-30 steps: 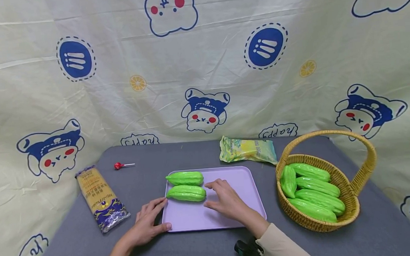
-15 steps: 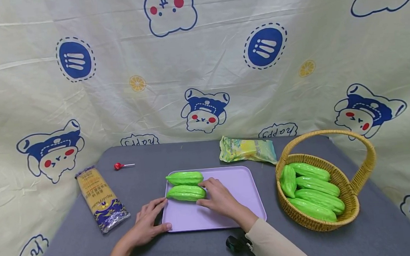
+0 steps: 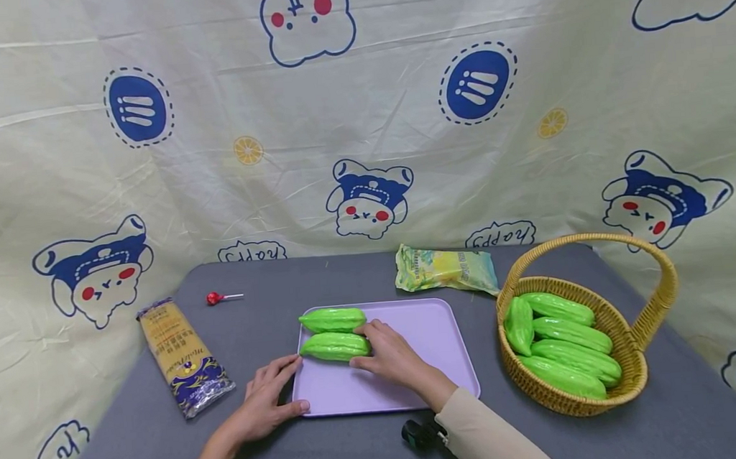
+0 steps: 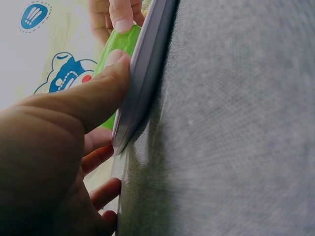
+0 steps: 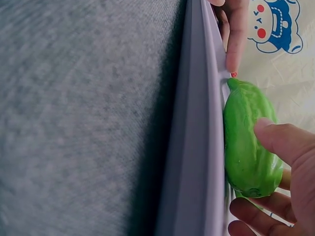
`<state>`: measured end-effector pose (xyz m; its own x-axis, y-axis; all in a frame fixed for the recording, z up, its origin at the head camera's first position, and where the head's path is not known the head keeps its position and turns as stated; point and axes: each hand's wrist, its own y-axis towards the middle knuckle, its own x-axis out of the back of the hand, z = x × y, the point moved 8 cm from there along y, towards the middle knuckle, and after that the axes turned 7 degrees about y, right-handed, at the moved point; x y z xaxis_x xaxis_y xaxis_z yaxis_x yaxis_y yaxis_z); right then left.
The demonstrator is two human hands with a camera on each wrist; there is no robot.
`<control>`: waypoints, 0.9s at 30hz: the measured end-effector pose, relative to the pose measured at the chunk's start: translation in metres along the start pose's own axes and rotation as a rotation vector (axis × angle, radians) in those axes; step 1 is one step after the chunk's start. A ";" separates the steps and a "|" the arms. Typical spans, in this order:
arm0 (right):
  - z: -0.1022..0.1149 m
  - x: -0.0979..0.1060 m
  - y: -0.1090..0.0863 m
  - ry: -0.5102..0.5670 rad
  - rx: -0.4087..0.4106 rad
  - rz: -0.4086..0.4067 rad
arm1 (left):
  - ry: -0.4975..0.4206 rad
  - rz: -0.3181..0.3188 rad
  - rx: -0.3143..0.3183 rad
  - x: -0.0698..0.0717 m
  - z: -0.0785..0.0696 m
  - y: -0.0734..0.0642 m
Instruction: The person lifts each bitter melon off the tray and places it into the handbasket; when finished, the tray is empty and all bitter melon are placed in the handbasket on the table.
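Observation:
A lilac tray [image 3: 419, 384] bears two glossy green ridged gourds, lying side by side at its left. My right hand [image 3: 394, 357] has thumb and index finger around the right end of the near gourd [image 3: 332, 346]; the far gourd [image 3: 323, 320] lies just behind. In the right wrist view the thumb overlaps the near gourd's [image 5: 248, 142] side, with fingers bent about its end. My left hand [image 3: 268, 403] rests against the tray's left edge, thumb at the near corner and index fingertip higher up. The left wrist view shows that thumb [image 4: 106, 81] against the rim.
A wicker basket [image 3: 530, 390] with a tall handle stands at right, holding several more green gourds. Behind the tray lies a green-yellow soft packet [image 3: 445, 268]. A red lollipop [image 3: 214, 298] and a long gold-and-purple package [image 3: 183, 359] lie at left.
My right hand has moved left across the tray, from apart to the right end of the near gourd. The left hand, both gourds and the tray have stayed put.

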<state>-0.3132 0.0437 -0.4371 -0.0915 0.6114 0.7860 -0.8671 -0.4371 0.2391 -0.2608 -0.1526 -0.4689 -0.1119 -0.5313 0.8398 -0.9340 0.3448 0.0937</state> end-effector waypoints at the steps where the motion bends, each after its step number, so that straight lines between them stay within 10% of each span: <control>1: -0.001 0.000 0.000 0.002 -0.005 0.004 | -0.002 0.002 0.001 0.000 0.000 0.000; 27: -0.001 0.008 -0.003 0.009 0.019 -0.027 | 0.020 -0.024 -0.019 0.002 -0.001 0.000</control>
<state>-0.3118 0.0507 -0.4319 -0.0724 0.6291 0.7740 -0.8598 -0.4327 0.2712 -0.2602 -0.1525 -0.4670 -0.0829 -0.5241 0.8476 -0.9295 0.3473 0.1239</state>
